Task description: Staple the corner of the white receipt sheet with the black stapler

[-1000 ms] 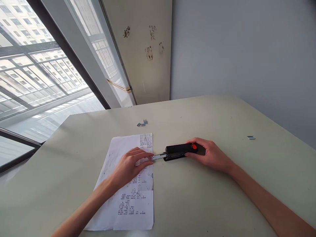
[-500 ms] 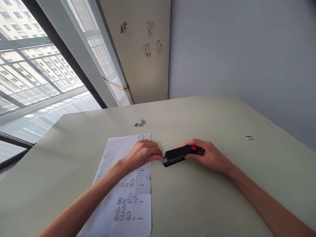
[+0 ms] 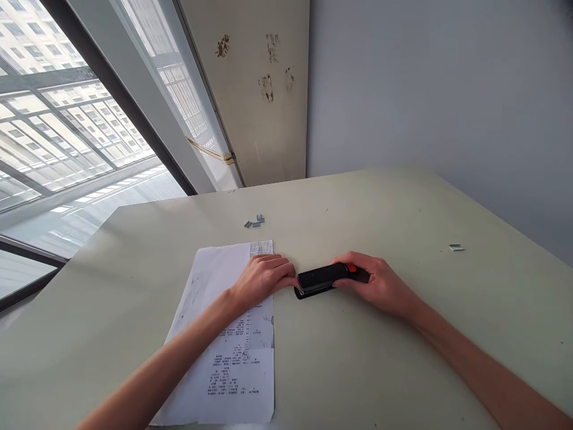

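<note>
A black stapler [image 3: 321, 277] with a red patch near its rear lies on the table, its front end pointing left. My right hand [image 3: 369, 273] is closed around the rear, fingers on the far side and thumb on the near side. At the front end, my left hand [image 3: 268, 276] has its fingers curled together, and its thumb presses on the stapler's nose. Under that hand and forearm lie printed paper sheets [image 3: 237, 373], partly covered by them. The stapler sits just right of the paper's edge. Whether anything small is between the left fingers is hidden.
Several short staple strips [image 3: 256, 223] lie beyond the paper. Another small strip [image 3: 456, 247] is far off to the right on the pale table [image 3: 358, 370]. A window [image 3: 80, 119] stands at the left, and a grey wall [image 3: 425, 89] rises behind the table.
The left thumb has pushed in toward the stapler's front, and the metal part that stuck out there is no longer visible. The right hand keeps its hold. The view has shifted slightly.
</note>
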A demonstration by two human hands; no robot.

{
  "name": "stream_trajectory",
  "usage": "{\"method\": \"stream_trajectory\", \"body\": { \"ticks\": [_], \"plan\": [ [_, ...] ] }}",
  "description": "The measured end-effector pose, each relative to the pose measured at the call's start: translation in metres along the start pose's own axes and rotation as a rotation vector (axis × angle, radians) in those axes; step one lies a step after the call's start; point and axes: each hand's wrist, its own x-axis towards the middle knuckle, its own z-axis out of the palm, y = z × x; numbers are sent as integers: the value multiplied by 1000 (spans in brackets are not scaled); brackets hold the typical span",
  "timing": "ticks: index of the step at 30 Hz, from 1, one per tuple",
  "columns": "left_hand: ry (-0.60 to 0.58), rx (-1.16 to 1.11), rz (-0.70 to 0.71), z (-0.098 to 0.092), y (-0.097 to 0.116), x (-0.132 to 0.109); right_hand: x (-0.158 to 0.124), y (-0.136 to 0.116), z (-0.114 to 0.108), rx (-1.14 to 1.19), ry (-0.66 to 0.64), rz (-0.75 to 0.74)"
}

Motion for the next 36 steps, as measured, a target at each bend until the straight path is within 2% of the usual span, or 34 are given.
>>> {"method": "stream_trajectory", "body": {
  "ticks": [6,8,13,16,20,23,28,34,36],
  "plan": [
    [-1,-7,-30,-7,4,-9,0,-2,-4,-32,-14,16],
    [13,0,-85,-14,0,-16,0,-4,-5,-38,-21,23],
    [95,137,-501,-30,-28,-43,-1,-6,-3,-76,-12,42],
    [63,170,-615,-38,-41,-58,-2,-7,-2,-79,-16,56],
    [14,143,-620,-42,-43,-65,-3,-7,-1,-85,-22,63],
    [-14,74,-628,-38,-40,-62,-4,-6,0,-97,-14,83],
    [55,-30,-632,-30,-37,-59,-3,-6,0,-96,-6,81],
    [43,-169,-652,-31,-30,-56,-2,-7,0,-102,-15,99],
    [46,-204,-620,-29,-27,-53,-2,-7,1,-105,-12,92]
  ]
}}
